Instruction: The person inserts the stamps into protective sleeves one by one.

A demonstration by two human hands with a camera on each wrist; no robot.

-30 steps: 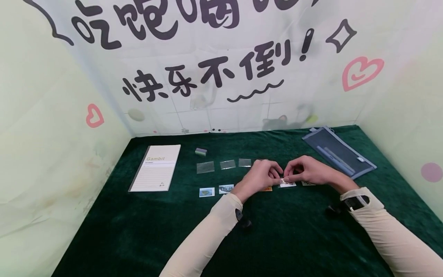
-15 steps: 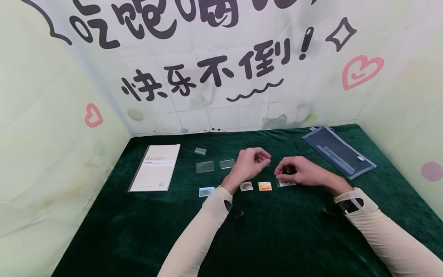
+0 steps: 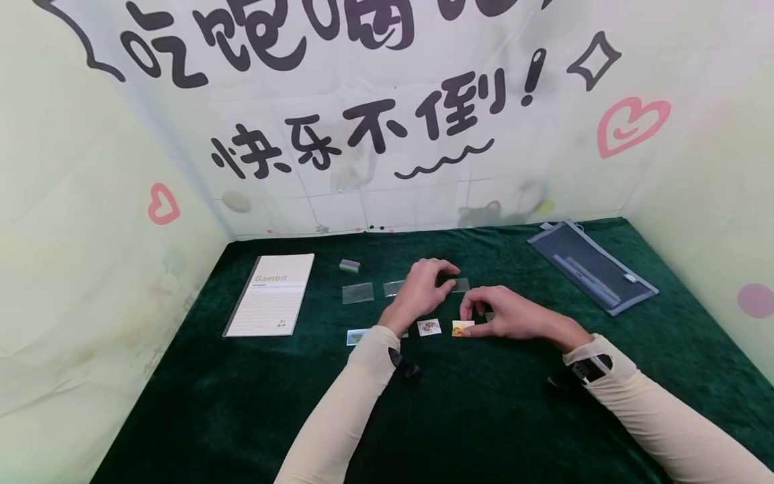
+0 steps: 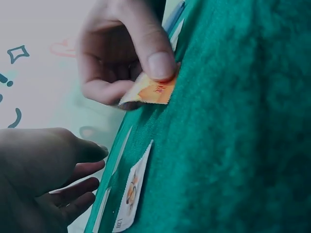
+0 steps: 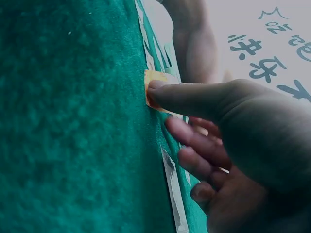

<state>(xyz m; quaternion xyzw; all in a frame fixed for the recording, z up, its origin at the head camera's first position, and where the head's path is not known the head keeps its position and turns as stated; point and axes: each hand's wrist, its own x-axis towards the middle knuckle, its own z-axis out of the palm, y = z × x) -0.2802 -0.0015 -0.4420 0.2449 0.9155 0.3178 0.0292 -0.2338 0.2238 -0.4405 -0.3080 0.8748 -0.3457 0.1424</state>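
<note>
My right hand (image 3: pixel 514 314) pinches an orange perforated postage stamp (image 3: pixel 461 325) between thumb and fingers; in the left wrist view this stamp (image 4: pixel 156 93) is raised and bent a little. My left hand (image 3: pixel 423 286) holds nothing and hovers over the row of clear plastic sleeves, its fingers loosely bent beside one sleeve (image 3: pixel 461 285). Between the hands on the green cloth lies a white stamp (image 3: pixel 429 327) with a small picture. Farther left, a blue stamp (image 3: pixel 355 337) is partly covered by the left sleeve. Whatever lies under the right hand is mostly hidden.
A clear sleeve (image 3: pixel 358 293) lies left of the left hand. Behind it sits a small eraser-like block (image 3: pixel 349 265). A white notebook (image 3: pixel 272 296) lies at the left, and a blue mesh zip pouch (image 3: pixel 592 265) at the back right. Fabric walls enclose the table.
My left hand has left the right hand's side and moved left over the sleeves. My right hand has released the white stamp, shifted left and taken hold of the orange one.
</note>
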